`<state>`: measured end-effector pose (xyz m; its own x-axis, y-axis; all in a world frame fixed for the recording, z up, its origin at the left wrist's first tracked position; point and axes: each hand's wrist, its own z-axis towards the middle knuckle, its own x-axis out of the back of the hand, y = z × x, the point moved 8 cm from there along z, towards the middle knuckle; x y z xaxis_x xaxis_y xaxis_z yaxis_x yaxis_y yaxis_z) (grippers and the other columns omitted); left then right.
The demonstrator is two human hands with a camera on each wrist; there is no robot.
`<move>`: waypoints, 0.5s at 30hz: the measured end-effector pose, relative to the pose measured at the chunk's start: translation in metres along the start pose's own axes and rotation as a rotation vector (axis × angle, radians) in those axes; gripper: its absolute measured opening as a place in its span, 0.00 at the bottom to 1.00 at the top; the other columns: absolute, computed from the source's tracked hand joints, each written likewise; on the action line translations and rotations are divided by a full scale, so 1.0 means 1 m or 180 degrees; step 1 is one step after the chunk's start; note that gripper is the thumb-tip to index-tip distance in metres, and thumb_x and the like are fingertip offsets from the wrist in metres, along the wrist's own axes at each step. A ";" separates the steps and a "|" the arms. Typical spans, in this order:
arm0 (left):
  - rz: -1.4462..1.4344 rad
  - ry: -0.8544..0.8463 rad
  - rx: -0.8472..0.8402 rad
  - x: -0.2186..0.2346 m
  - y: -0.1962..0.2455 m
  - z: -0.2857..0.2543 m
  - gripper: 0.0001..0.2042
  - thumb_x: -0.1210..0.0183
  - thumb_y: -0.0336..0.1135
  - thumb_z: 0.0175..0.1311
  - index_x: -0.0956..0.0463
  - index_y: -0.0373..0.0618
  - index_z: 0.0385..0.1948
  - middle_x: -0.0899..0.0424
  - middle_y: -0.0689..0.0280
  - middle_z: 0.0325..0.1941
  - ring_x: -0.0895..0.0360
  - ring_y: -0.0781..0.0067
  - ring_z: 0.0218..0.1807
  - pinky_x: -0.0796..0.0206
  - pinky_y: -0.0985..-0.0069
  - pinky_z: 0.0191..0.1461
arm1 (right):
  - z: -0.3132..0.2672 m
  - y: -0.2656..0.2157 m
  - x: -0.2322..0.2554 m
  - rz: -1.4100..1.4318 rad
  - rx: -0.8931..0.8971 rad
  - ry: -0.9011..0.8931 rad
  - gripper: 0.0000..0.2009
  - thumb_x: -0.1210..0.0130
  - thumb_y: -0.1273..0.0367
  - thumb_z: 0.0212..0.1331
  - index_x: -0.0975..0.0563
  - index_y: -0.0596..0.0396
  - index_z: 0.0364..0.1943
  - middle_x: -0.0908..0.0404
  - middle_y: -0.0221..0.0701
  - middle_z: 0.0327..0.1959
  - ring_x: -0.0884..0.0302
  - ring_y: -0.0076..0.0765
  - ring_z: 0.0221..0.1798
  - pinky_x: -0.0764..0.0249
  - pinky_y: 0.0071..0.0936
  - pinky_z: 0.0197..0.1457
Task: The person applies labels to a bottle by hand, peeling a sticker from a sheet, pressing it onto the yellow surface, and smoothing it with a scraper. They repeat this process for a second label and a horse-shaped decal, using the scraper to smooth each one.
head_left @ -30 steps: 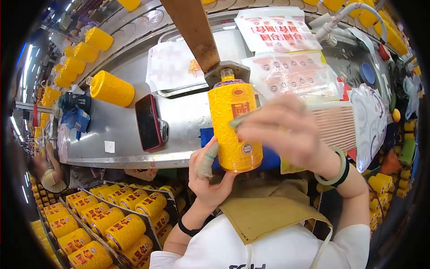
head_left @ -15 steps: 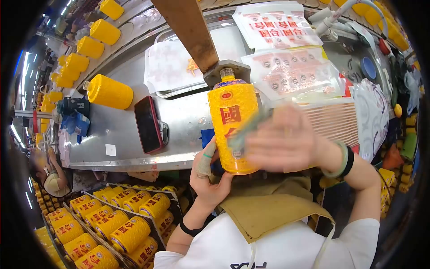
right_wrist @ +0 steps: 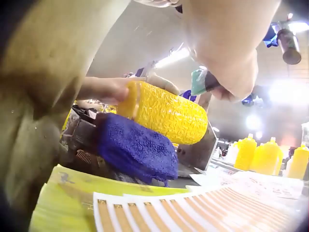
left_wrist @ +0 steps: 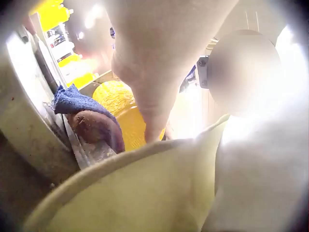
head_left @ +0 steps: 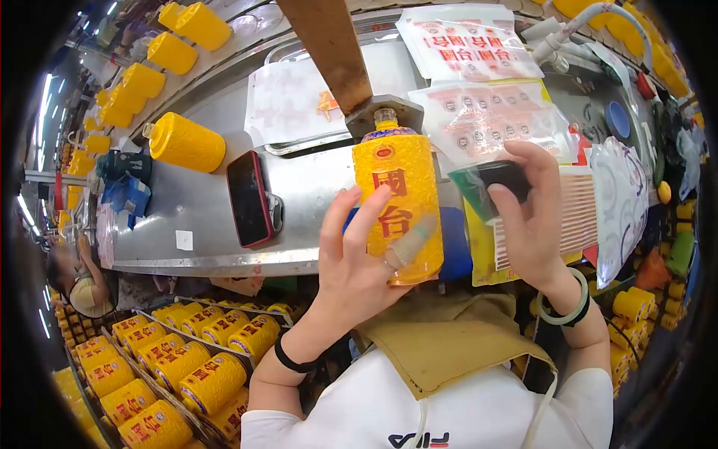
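A yellow textured bottle (head_left: 413, 170) with red characters lies with its neck against a metal bracket (head_left: 407, 116); its side shows in the right wrist view (right_wrist: 174, 116). Over its lower part is my left hand (head_left: 351, 258), two fingers raised and spread, a finger in a pale cover resting across the label. The left wrist view shows this hand (left_wrist: 152, 72) beside the bottle (left_wrist: 113, 96). Off to the bottle's right, my right hand (head_left: 537, 224) holds a green and black flat tool (head_left: 502, 179) between thumb and fingers, apart from the bottle.
Printed sheets (head_left: 467, 49) and a striped sheet (head_left: 568, 206) lie on the right. A phone (head_left: 248, 198) and another yellow bottle (head_left: 187, 142) are on the left. A blue cloth (right_wrist: 137, 147) sits under the worked bottle. Crated bottles (head_left: 213, 382) stand at lower left.
My right hand has moved off the bottle to the right with the tool. My left hand has gone from supporting the bottle's lower left side to lying over its front.
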<state>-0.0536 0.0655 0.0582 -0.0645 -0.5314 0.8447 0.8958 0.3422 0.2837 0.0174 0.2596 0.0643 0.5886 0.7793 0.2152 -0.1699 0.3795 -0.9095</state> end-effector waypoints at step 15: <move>-0.2729 0.0643 0.1661 -0.028 -0.039 -0.048 0.47 0.21 0.33 0.50 0.40 0.37 0.74 0.25 0.52 0.69 0.28 0.60 0.72 0.39 0.66 0.75 | 0.064 -0.072 -0.098 -0.1429 0.1912 -0.1650 0.15 0.35 0.73 0.53 0.20 0.56 0.46 0.20 0.37 0.35 0.23 0.48 0.46 0.24 0.39 0.47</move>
<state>-0.0652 0.0293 0.0019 -0.4748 -0.8602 0.1860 0.2769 0.0546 0.9593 -0.0789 0.1881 0.1320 0.2945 0.5669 0.7693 -0.4791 0.7841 -0.3944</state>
